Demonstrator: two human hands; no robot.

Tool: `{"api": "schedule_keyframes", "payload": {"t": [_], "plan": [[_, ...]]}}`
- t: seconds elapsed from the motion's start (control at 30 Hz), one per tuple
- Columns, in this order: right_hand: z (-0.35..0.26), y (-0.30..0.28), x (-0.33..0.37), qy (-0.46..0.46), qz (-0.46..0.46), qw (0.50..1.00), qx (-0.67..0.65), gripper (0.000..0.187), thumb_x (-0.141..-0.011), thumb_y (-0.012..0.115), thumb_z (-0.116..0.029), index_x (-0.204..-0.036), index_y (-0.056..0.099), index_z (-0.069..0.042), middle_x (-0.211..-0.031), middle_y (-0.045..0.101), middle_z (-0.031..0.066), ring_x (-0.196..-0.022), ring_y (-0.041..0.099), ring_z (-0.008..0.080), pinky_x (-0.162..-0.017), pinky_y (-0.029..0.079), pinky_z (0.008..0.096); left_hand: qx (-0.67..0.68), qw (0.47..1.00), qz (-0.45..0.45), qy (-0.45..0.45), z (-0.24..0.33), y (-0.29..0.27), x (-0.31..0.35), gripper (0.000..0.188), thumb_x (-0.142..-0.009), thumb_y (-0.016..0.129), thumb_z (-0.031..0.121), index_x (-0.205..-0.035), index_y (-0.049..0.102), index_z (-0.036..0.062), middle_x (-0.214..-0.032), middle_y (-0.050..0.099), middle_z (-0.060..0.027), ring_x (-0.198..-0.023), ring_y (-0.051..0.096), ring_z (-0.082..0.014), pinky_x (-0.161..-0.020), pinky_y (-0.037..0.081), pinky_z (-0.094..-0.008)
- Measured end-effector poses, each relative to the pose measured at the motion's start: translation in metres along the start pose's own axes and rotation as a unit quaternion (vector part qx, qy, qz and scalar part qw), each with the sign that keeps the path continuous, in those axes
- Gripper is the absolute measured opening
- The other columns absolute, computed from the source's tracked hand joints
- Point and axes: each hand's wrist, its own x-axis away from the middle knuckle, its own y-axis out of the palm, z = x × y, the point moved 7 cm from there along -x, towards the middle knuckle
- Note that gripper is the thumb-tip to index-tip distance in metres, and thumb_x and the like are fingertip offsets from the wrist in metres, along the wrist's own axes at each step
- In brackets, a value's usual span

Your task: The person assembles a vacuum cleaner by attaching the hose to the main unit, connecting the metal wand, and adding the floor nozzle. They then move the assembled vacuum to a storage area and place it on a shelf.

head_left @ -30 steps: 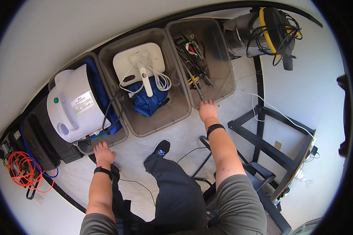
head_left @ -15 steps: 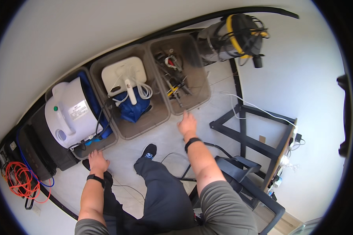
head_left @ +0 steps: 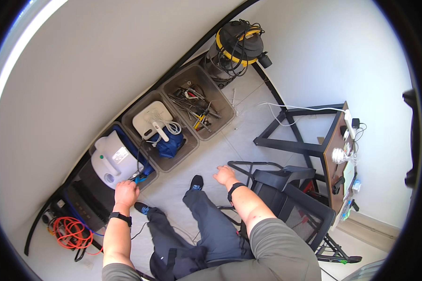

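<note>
Beside the near edge of the leftmost grey bin (head_left: pixel 150 180), in the head view, your left hand (head_left: pixel 126 194) is overlapping the near end of a white appliance (head_left: pixel 110 157). Only the back of that hand is showing, so whether its fingertips are touching the casing, and how far they are opening, cannot be told. The white appliance is lying over the bin's left side.

Your right hand (head_left: pixel 225 175) is hanging palm down over the tiled floor (head_left: pixel 241 145), just left of the black chair (head_left: pixel 272 196). Its fingers are bending loosely, partly open, with nothing visible in their hold.

Past your hands, the middle bin (head_left: pixel 185 150) is holding a white device (head_left: pixel 147 117) and a blue cloth (head_left: pixel 169 146) nearer its front edge. The third bin is holding loose tools (head_left: pixel 203 117) toward its left edge, and a black-and-yellow canister (head_left: pixel 234 44) is standing beyond its far edge.

By judgement, you are placing your hands rather than gripping. Taking a hold on the white appliance would be calling for settling the left fingers on its near end and bringing the right hand across.
</note>
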Motion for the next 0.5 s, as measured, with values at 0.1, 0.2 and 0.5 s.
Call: {"api": "schedule_keyframes", "payload": {"t": [0.1,0.2,0.5], "plan": [[0.002,-0.013,0.015,-0.012,-0.031,0.999,-0.023,0.054,-0.081,0.058,-0.040,-0.130,0.052,-0.016,-0.135,0.047,0.0117,-0.125,0.043,0.0294,-0.102,0.036,0.0439,-0.033,0.999,0.029,-0.007,0.013,-0.040,0.021,0.030,-0.079,0.060,0.030,-0.056,0.058,0.0105,-0.058,0.060,-0.0094,-0.057,0.059,-0.0290,-0.064,0.043,-0.0416],[0.005,-0.043,0.029,-0.017,-0.038,0.998,-0.043,0.055,-0.082,0.058,-0.041,-0.130,0.052,-0.015,-0.135,0.047,0.0115,-0.124,0.044,0.0296,-0.101,0.037,0.0448,-0.055,0.997,0.035,-0.037,0.030,-0.074,0.044,0.032,-0.083,0.058,0.030,-0.058,0.057,0.0102,-0.058,0.059,-0.0111,-0.059,0.059,-0.0298,-0.062,0.041,-0.0419],[0.019,-0.174,0.060,0.017,0.018,0.992,-0.127,0.061,-0.082,0.061,-0.041,-0.132,0.047,-0.010,-0.137,0.044,0.0151,-0.128,0.040,0.0320,-0.103,0.035,0.0450,0.117,0.981,0.154,-0.014,0.064,-0.211,-0.011,0.028,-0.079,0.064,0.024,-0.061,0.052,0.0066,-0.062,0.054,-0.0128,-0.066,0.053,-0.0339,-0.067,0.038,-0.0439]]}}
